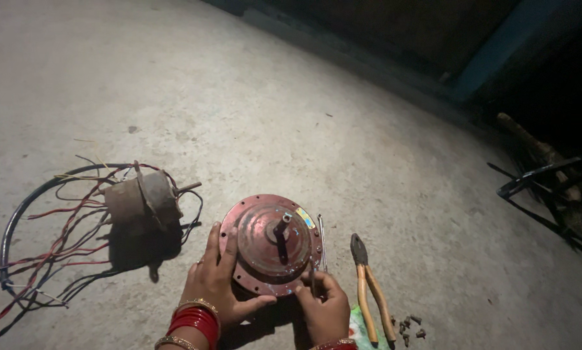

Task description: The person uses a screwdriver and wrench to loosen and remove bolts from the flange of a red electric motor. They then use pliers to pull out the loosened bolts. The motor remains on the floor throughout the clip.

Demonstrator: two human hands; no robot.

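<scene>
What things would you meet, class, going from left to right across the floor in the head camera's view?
Tangle of red and black wires → small motor with a shaft → left hand → round red motor housing → pliers with orange handles → little heap of screws → dark metal frame at the far right.

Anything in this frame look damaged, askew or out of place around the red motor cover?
The small motor left of the red round cover lies tipped on its side, its red and black wires sprawled loose over the concrete floor. The cover looks worn and rusty. Loose screws are scattered beside the pliers.
</scene>
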